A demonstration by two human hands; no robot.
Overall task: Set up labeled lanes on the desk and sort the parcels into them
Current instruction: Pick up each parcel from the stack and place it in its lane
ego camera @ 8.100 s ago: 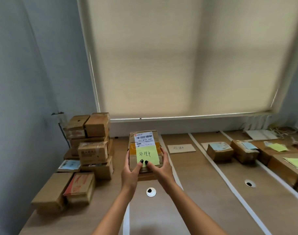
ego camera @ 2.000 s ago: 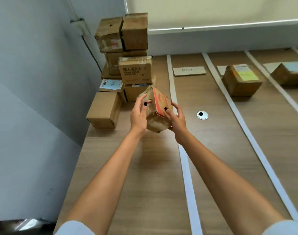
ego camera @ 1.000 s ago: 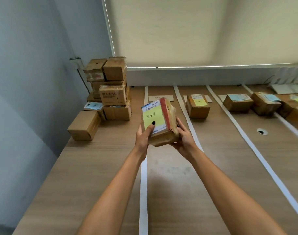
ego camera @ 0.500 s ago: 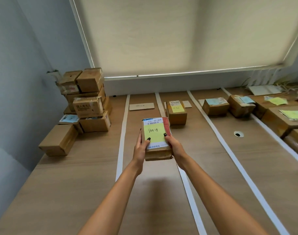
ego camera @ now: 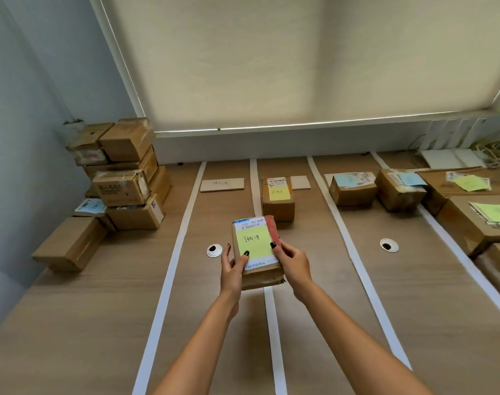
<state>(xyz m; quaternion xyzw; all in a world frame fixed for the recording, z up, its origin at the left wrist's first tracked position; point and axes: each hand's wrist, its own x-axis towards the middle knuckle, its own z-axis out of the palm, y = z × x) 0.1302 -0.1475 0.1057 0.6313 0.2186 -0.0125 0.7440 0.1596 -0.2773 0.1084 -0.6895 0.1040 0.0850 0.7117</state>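
I hold a small cardboard parcel [ego camera: 257, 269] with a yellow-green handwritten note and a red stripe on top, above the desk. My left hand [ego camera: 232, 269] grips its left side and my right hand [ego camera: 293, 262] grips its right side. It hovers over the white tape strip [ego camera: 273, 337] between the first and second lanes. A cardboard lane label [ego camera: 222, 185] lies at the far end of the first lane. Another parcel with a yellow note [ego camera: 278, 199] sits in the second lane. An unsorted stack of parcels [ego camera: 123, 178] stands at the left.
More parcels with blue notes [ego camera: 352, 189] and green notes [ego camera: 476, 220] fill the lanes on the right. Round cable grommets [ego camera: 214, 250] sit in the wooden desk [ego camera: 72, 323]. A grey wall borders the left side, a window blind the back.
The view has swung slightly, and the parcel has come a little lower and nearer the tape between the first two lanes. Both hands keep their grip on it.
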